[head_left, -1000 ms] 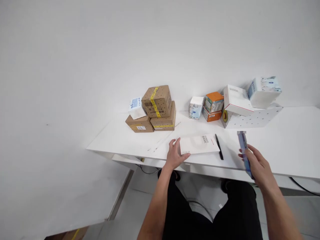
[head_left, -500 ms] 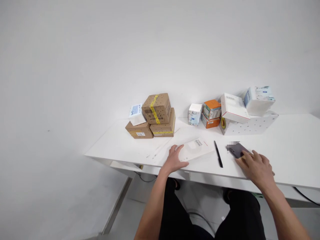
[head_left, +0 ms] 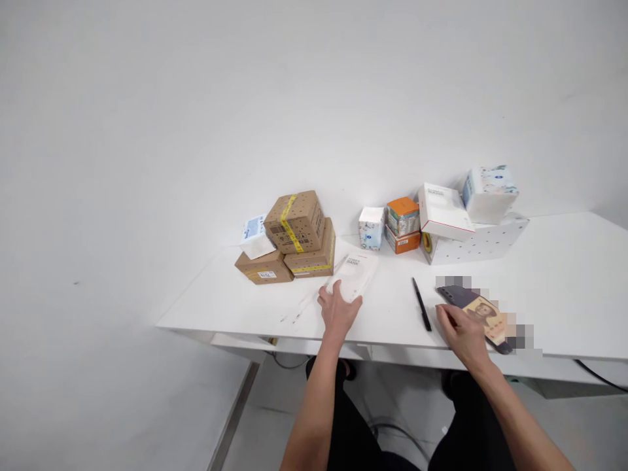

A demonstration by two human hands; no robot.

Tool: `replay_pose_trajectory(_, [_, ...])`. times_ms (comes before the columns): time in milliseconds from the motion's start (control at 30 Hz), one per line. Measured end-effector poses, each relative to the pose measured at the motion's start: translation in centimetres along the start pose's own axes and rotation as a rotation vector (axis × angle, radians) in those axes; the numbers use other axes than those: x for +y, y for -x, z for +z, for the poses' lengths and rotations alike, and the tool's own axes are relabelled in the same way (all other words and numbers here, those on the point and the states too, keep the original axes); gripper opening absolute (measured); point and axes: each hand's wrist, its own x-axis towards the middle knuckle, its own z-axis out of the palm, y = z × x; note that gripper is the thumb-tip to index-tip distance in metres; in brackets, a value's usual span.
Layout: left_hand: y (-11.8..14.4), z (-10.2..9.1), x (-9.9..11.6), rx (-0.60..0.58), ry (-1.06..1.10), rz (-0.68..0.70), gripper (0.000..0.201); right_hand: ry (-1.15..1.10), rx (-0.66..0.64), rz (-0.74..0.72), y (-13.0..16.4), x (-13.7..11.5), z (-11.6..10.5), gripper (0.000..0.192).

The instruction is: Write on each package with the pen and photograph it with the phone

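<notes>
My left hand [head_left: 339, 313] grips the near end of a flat white power bank box [head_left: 357, 271], its fingers and thumb on opposite edges. The box lies on the white table at a slant, its printed end pointing away from me. My right hand [head_left: 462, 333] is closed, with fingers curled together, just left of a dark smartphone [head_left: 456, 296]. Nothing shows in its fingers. The phone lies camera side up with a portrait picture on its back; parts of it are blurred out. A black pen [head_left: 421, 305] lies between the two hands.
Brown cartons [head_left: 294, 222] with yellow tape and a tissue pack [head_left: 256, 237] are stacked at the back left. Back right, a small tissue pack [head_left: 371, 229], orange boxes [head_left: 403, 224] and a white carton [head_left: 483, 245] stand along the wall. Another power bank box [head_left: 445, 208] leans on that carton.
My left hand has turned the power bank box so its printed end points away. My right hand has come off the phone leftward and its fingers have closed. The view has shifted slightly.
</notes>
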Motion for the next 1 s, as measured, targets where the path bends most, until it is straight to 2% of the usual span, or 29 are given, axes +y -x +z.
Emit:
replay_pose_trajectory(167, [-0.1,0.4,1.5,0.119,-0.025,-0.018,0.065,-0.037,-0.030,0.053,-0.2,0.3,-0.2,0.034])
replay_pose_trajectory(333, [0.7,0.5,2.0,0.132,0.189,-0.040,0.066,-0.033,-0.043,0.051,0.0,0.3,0.0,0.033])
replay_pose_trajectory(467, [0.2,0.4,2.4,0.177,0.314,-0.057,0.065,-0.009,-0.048,0.042,0.2,0.5,0.1,0.033])
replay_pose_trajectory(600, [-0.7,0.8,2.6,0.253,0.120,-0.043,0.065,0.008,-0.049,0.039,0.2,0.6,0.1,0.035])
replay_pose_trajectory(733, [-1.0,2.3,2.3,0.328,-0.029,0.034,0.064,0.022,-0.046,0.023,0.2,0.5,0.2,0.035])
replay_pose_trajectory(867, [-2.0,3.2,2.7,0.340,-0.101,0.086,0.067,0.014,-0.048,0.034,0.2,0.4,0.2,0.036])
replay_pose_trajectory(1000, [-4.8,2.9,3.9,0.299,-0.130,0.191,0.061,-0.004,-0.052,0.036,0.2,0.4,0.2,0.035])
